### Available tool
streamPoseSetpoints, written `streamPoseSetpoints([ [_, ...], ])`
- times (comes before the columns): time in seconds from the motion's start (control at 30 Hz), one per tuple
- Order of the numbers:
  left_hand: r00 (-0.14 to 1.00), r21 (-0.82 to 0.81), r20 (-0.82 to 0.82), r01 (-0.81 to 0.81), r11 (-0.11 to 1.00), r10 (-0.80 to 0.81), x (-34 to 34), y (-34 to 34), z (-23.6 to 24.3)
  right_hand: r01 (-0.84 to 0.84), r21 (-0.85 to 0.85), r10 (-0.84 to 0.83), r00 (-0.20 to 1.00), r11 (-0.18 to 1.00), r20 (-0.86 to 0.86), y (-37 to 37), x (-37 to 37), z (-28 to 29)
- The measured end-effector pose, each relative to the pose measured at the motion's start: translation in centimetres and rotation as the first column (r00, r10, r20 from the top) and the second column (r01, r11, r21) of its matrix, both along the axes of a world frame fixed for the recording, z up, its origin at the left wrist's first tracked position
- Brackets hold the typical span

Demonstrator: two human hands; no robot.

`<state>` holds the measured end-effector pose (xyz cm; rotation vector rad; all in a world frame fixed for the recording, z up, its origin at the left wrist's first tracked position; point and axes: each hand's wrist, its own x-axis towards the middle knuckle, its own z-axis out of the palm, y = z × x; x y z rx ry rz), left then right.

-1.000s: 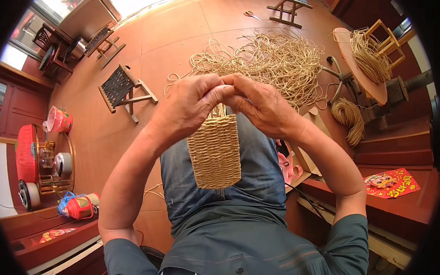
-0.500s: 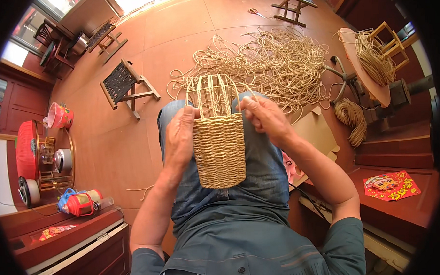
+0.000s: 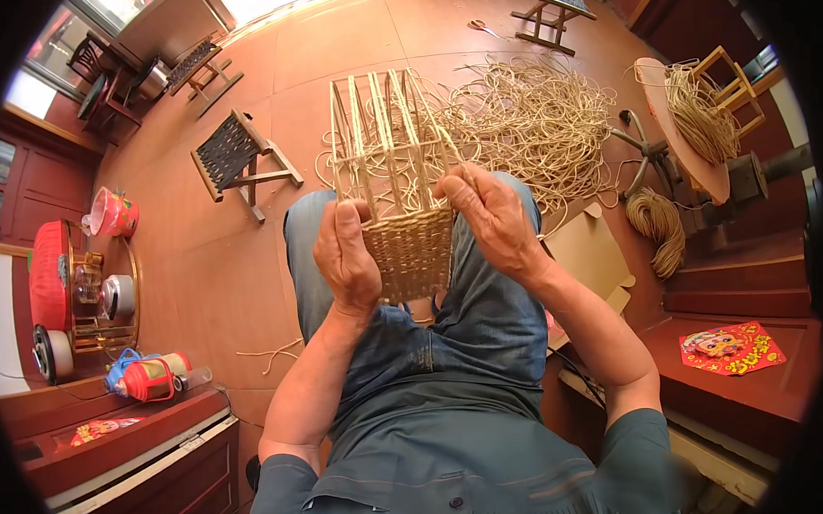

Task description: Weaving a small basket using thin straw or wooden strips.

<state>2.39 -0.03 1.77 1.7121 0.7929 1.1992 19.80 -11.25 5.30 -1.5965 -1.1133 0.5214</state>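
A partly woven straw basket [image 3: 409,252] is raised over my jeans-covered lap [image 3: 491,331], tilted so that its long unwoven upright strands [image 3: 384,122] stand out beyond the woven part. My left hand [image 3: 346,255] grips the left edge of the basket at the top of the weave, thumb on the near side. My right hand [image 3: 487,218] holds the right edge, its fingers closed round a cord [image 3: 451,149] beside the corner. The back of the basket and some of my fingertips are hidden.
Tangled cord [image 3: 543,125] lies on the floor ahead, with scissors [image 3: 483,28] beyond. Wooden folding stools [image 3: 227,155] stand around. Right: cord coils [image 3: 655,235], cardboard [image 3: 588,260], a swivel chair [image 3: 679,130]. Left: a red bucket [image 3: 115,213], a small cart [image 3: 96,304] and a red flask [image 3: 148,379].
My hands came down and apart from above the basket to its two sides. The basket has since been lifted and tilted, so its bare strands now rise higher in view.
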Motion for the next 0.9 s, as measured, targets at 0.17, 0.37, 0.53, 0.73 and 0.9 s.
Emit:
streamPoseSetpoints([
  [0.17, 0.997, -0.203, -0.040, 0.052, 0.978, -0.061, -2.8, -3.4, -2.4, -0.091, -0.029, 0.090, 0.995, 0.995, -0.043, -2.6, -1.0, -3.2],
  [0.37, 0.952, -0.296, -0.101, 0.247, 0.923, -0.287, -3.5, -2.1, -0.9, -0.081, -0.116, 0.059, 0.981, 0.990, -0.186, -4.4, -1.2, -3.5],
  [0.53, 0.992, -0.282, 0.084, 0.114, 0.953, -0.094, -4.5, -0.7, 0.0, 0.088, -0.098, -0.115, 0.939, 0.991, -0.323, -6.3, 0.9, -3.3],
  [0.73, 0.994, -0.255, 0.046, 0.106, 0.961, -0.098, -7.2, -0.9, 0.7, 0.110, -0.162, -0.161, 0.922, 0.981, -0.352, -8.3, 2.4, -4.5],
  [0.9, 0.988, -0.317, 0.058, 0.152, 0.936, -0.141, -7.7, -2.0, 0.2, 0.158, -0.235, -0.234, 0.910, 0.959, -0.342, -9.9, 3.3, -5.7],
])
